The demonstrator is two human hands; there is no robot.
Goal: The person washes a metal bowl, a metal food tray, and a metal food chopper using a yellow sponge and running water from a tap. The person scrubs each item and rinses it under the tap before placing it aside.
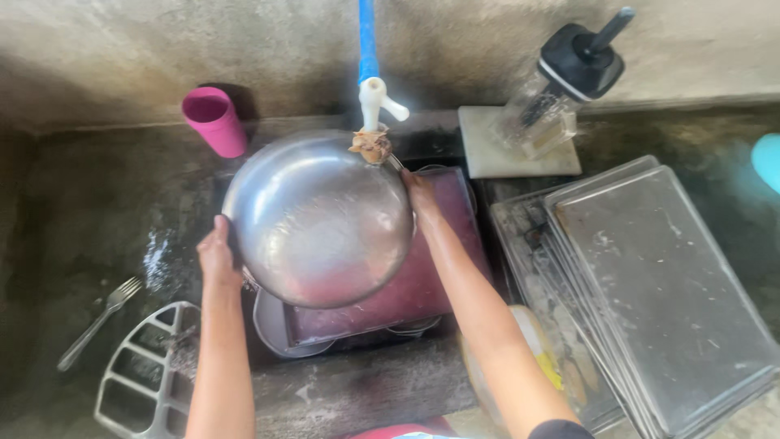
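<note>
Both arms reach forward from the bottom edge, over the sink. Left hand [218, 254] grips the left rim of a steel bowl [318, 219], thumb on the near side, fingers wrapped around the edge and clamped on it. Right hand [419, 195] sits at the bowl's right rim, mostly behind it; forearm runs diagonally up from lower right. Right fingers are hidden by the bowl, so I cannot tell whether they are curled or apart.

Bowl is tilted toward the camera, inside face showing, held above the basin directly under the white tap [375, 99] on a blue pipe [367, 36]. A brown scrap [371, 145] hangs at the tap's mouth, touching the bowl's top rim.

Below the bowl: a reddish tray [422, 284] lying in the sink. Pink cup [214, 120] stands upright at the back left on the concrete surface [97, 203]. Fork [99, 319] and a grey slotted rack [146, 374] lie to the left. Stack of metal baking trays [658, 293] on the right, blender jug [561, 89] behind them on a white board [508, 154].
</note>
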